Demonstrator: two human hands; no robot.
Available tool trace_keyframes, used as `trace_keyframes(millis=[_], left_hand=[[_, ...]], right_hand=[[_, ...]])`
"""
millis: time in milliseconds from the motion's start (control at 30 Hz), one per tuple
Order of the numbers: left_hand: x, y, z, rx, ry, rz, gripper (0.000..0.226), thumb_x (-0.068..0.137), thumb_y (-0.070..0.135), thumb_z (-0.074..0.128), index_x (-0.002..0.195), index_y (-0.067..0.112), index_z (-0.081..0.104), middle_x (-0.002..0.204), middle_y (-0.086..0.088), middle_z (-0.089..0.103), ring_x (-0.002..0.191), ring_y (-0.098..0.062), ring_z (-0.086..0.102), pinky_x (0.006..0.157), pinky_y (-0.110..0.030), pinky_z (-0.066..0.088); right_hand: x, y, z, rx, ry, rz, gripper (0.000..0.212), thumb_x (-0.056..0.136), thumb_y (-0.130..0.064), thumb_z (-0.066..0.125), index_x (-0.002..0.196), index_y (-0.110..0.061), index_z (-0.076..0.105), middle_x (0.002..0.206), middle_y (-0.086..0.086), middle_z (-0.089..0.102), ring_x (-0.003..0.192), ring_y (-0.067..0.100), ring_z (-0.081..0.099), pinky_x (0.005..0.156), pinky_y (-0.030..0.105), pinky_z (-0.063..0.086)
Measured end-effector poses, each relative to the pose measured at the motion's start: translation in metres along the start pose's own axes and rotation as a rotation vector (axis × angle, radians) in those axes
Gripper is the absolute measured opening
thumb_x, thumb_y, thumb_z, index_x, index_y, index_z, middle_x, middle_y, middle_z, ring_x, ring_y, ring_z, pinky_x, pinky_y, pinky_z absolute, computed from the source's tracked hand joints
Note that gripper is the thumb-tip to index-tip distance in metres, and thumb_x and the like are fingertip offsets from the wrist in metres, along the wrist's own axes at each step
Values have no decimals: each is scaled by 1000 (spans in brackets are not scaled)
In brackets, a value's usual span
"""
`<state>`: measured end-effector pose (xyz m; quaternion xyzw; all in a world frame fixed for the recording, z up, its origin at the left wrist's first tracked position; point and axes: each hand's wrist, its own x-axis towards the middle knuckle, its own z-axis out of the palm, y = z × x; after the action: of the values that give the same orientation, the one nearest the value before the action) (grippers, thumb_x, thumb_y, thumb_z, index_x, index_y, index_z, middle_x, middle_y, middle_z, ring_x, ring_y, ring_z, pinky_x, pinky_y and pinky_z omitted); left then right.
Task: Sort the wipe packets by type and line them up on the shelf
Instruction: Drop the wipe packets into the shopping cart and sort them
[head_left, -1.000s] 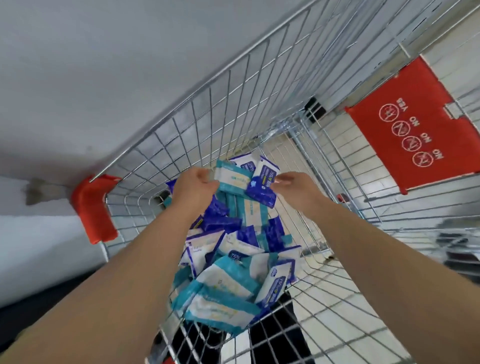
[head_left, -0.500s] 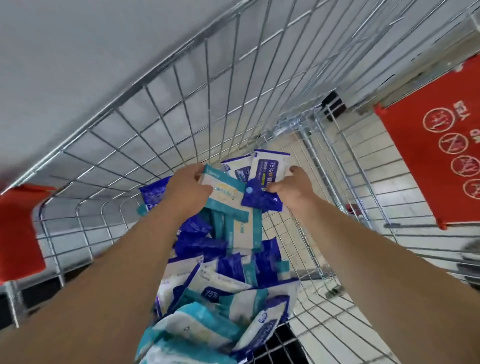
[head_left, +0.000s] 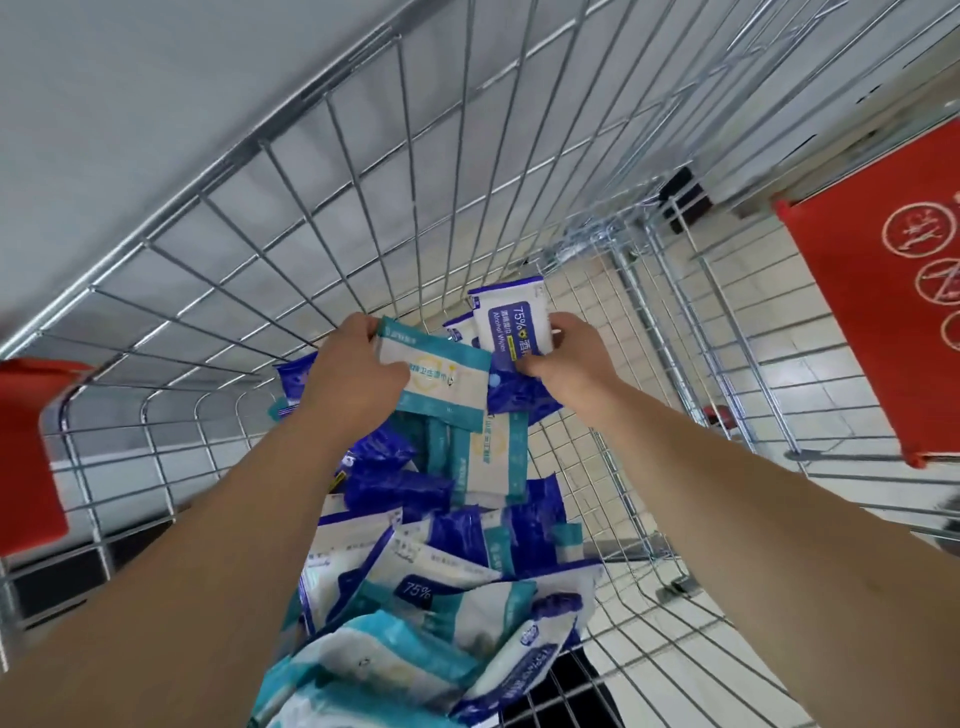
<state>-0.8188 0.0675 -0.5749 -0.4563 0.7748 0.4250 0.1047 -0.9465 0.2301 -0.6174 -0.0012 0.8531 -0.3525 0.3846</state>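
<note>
A heap of wipe packets (head_left: 447, 582), some teal and white, some dark blue and white, lies in a wire shopping cart (head_left: 291, 218). My left hand (head_left: 348, 374) grips a teal-and-white packet (head_left: 441, 384) by its left end, held above the heap. My right hand (head_left: 566, 358) pinches a blue-and-white 75% alcohol wipes packet (head_left: 511, 327), upright near the cart's far corner. Another blue-edged packet (head_left: 460, 335) shows just behind it. No shelf is in view.
The cart's wire walls close in at left, far side and right. A red plastic corner guard (head_left: 26, 452) sits at the left. A red seat flap with warning icons (head_left: 883, 332) hangs at the right. Pale tiled floor (head_left: 841, 395) shows through the mesh.
Both hands have lifted their packets up and away from the heap. The blue packet in my right hand has turned upright, its printed face toward me.
</note>
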Motion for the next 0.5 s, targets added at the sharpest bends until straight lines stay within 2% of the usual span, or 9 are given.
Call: trace_keyframes(millis=[133, 267, 367, 433, 500], left_hand=[[-7, 6, 7, -22, -12, 19, 35, 86, 10, 66, 117, 12, 50, 107, -2, 56, 90, -15, 53, 67, -24, 42], [-10, 10, 10, -7, 25, 6, 36, 88, 12, 64, 120, 12, 47, 104, 1, 52, 89, -15, 51, 62, -22, 38], [-8, 14, 13, -53, 36, -29, 30, 89, 10, 61, 113, 15, 44, 100, 1, 51, 83, -15, 53, 64, -28, 45], [-6, 18, 18, -45, 26, -35, 27, 89, 10, 60, 106, 16, 40, 92, 3, 51, 75, -12, 52, 64, -30, 48], [-5, 23, 25, -25, -1, -24, 26, 89, 10, 59, 104, 16, 39, 86, 6, 49, 74, -11, 51, 60, -28, 46]], right_hand=[[-3, 5, 0, 28, -26, 43, 53, 72, -12, 80, 119, -17, 57, 109, 1, 65, 98, 18, 63, 86, 39, 54], [-7, 8, -4, 155, -135, 126, 41, 74, -11, 79, 111, -14, 60, 105, 1, 67, 92, 19, 67, 82, 38, 57], [-2, 10, -15, 291, 10, 152, 28, 80, -4, 70, 103, -17, 59, 102, 8, 69, 87, 23, 68, 77, 40, 58], [5, 11, -27, 470, 131, 219, 25, 83, -1, 65, 102, -16, 58, 99, 9, 68, 81, 22, 68, 63, 33, 57], [13, 13, -41, 594, 220, 252, 21, 84, 2, 60, 96, -15, 60, 96, 8, 68, 73, 17, 66, 59, 28, 54]])
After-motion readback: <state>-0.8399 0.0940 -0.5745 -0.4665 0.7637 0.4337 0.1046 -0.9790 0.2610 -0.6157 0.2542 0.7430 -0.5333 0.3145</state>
